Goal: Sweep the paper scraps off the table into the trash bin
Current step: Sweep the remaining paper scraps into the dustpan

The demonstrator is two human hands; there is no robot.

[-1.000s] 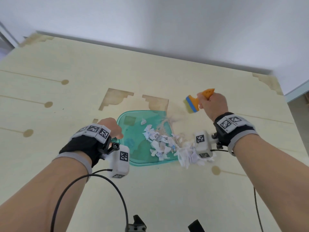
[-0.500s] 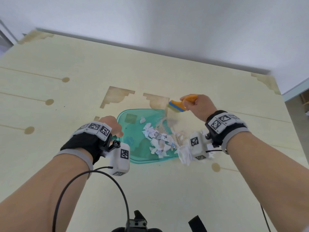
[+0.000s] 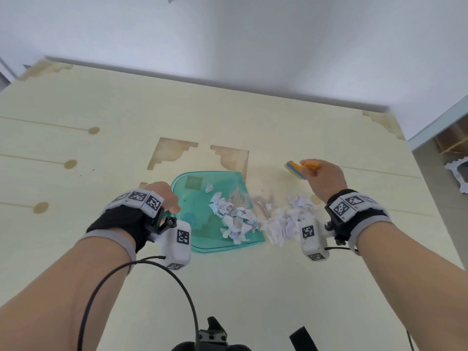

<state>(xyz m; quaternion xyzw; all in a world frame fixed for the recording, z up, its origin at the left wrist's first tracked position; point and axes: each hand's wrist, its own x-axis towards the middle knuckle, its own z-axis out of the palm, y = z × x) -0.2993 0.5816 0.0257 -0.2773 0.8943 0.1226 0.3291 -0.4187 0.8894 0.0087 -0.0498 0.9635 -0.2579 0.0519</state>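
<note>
Counter: pale wood, bearing all items below
Dustpan: teal, translucent, flat on counter between the hands; left hand curled round its near-left edge
Paper scraps: white, crumpled; one heap on dustpan, second heap on counter just beside its right edge, near right wrist
Brush: orange handle, blue band; gripped in right hand, bristles blurred

Pale wooden table with inlaid brown dots and stepped corner patterns, plain white wall behind, soft even light, grey floor at right
</note>
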